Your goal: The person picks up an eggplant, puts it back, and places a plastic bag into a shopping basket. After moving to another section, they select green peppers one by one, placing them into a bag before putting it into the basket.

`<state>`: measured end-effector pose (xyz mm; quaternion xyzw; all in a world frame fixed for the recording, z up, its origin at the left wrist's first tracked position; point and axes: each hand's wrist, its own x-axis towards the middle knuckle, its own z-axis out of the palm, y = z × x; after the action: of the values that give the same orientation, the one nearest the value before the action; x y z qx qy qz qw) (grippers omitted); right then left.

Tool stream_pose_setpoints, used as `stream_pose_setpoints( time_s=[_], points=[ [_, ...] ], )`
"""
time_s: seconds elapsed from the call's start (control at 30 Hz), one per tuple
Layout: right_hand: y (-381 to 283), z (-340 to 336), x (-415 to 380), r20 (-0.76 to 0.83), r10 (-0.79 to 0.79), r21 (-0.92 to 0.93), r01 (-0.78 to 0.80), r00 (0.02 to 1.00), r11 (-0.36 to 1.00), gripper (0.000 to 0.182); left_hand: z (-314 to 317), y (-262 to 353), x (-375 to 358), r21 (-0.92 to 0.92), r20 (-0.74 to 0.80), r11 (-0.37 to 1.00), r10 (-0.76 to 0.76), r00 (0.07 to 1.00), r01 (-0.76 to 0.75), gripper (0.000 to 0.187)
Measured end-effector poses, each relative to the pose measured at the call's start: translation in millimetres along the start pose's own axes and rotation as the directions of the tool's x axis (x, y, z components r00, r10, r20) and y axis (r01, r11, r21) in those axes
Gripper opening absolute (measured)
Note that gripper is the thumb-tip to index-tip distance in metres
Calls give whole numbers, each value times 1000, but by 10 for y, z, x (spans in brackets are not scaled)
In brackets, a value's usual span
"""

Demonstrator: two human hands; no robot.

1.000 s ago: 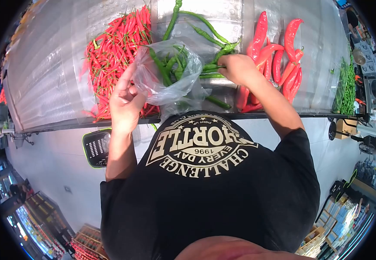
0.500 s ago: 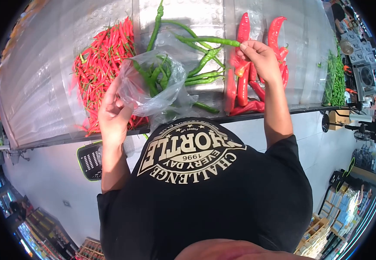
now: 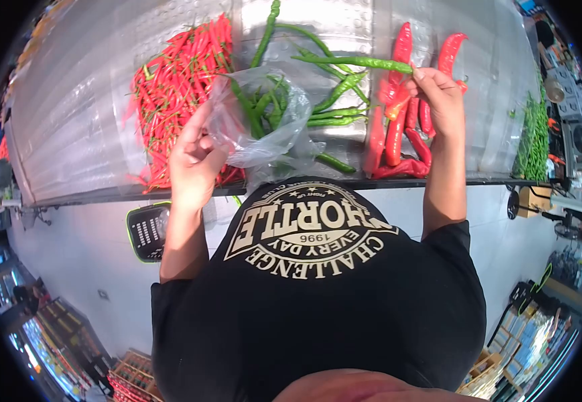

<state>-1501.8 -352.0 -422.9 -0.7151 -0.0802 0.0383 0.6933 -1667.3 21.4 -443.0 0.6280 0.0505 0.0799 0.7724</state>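
My left hand [image 3: 199, 157] grips the edge of a clear plastic bag [image 3: 237, 144], its mouth spread wide. Inside the bag lie several green chili peppers [image 3: 259, 110]. Pinched by one end in my right hand [image 3: 436, 94] is a long green pepper [image 3: 364, 62], held level and pointing left toward the bag. Loose green peppers [image 3: 338, 120] lie on the counter between the bag and a group of large red peppers [image 3: 393, 141]. My right hand is above those red ones.
A heap of small red chilies [image 3: 183, 87] is left of the bag. Further right sits a pile of thin green chilies [image 3: 533, 137]. The metal counter [image 3: 465, 147] ends at a dark front edge near my body. Below on the floor is a black basket [image 3: 149, 231] with a green rim.
The whole view has shifted, so the counter and both hands appear further right. My left hand still grips the bag and my right hand still pinches the green pepper.
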Motion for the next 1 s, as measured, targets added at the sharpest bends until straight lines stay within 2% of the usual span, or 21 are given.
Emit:
stream_pose_setpoints(
  time_s=[0.13, 0.4, 0.47, 0.5, 0.57, 0.6, 0.67, 0.7, 0.77, 0.8, 0.83, 0.9, 0.93, 1.0],
  points=[
    [-192, 256, 84, 84, -86, -65, 92, 993, 994, 17, -60, -53, -15, -1, -5, 1000, -29, 1000, 29, 70],
    [-237, 961, 341, 291, -105, -128, 148, 951, 981, 18, 15, -43, -50, -54, -30, 999, -7, 1000, 5, 71],
    [-210, 1168, 366, 315, -40, -263, 127, 948, 956, 23, -36, -78, -57, -41, 12, 999, -13, 1000, 14, 71],
    [-183, 1247, 390, 315, -40, -260, 127, 948, 957, 23, -42, -78, -62, -38, 12, 999, -14, 1000, 14, 71],
    [-101, 1386, 450, 437, 49, -458, 175, 898, 872, 29, -46, -77, -69, -25, 27, 1000, 3, 1000, -2, 71],
    [-14, 1463, 475, 435, 49, -457, 173, 899, 872, 29, -42, -74, -71, -23, 29, 1000, 1, 1000, -1, 71],
    [211, 1613, 490, 558, 112, -543, 260, 823, 799, 36, -26, -64, -71, -47, 33, 999, 9, 999, -8, 70],
    [265, 1689, 455, 556, 111, -544, 260, 824, 798, 36, -10, -60, -69, -48, 35, 999, 10, 999, -8, 70],
    [348, 1802, 364, 589, 195, -652, 319, 784, 688, 37, 26, -55, -63, -65, 2, 998, 4, 1000, -4, 70],
    [399, 1839, 317, 600, 180, -683, 382, 780, 623, 37, 21, -56, -67, -69, -6, 998, 7, 1000, -7, 70],
    [414, 1834, 286, 606, 180, -681, 389, 775, 621, 37, 1, -55, -70, -52, 9, 999, 11, 1000, -10, 70],
    [399, 1780, 210, 598, 77, -654, 430, 798, 622, 33, -49, -49, -74, -39, 19, 999, 12, 1000, -11, 69],
    [410, 1715, 249, 598, 87, -658, 427, 797, 621, 33, -72, -48, -73, -18, 21, 1000, 6, 1000, -6, 69],
    [451, 1498, 342, 478, -136, -610, 439, 868, 660, 28, -65, -73, -73, -49, 15, 999, 4, 1000, -3, 69]
  ],
)
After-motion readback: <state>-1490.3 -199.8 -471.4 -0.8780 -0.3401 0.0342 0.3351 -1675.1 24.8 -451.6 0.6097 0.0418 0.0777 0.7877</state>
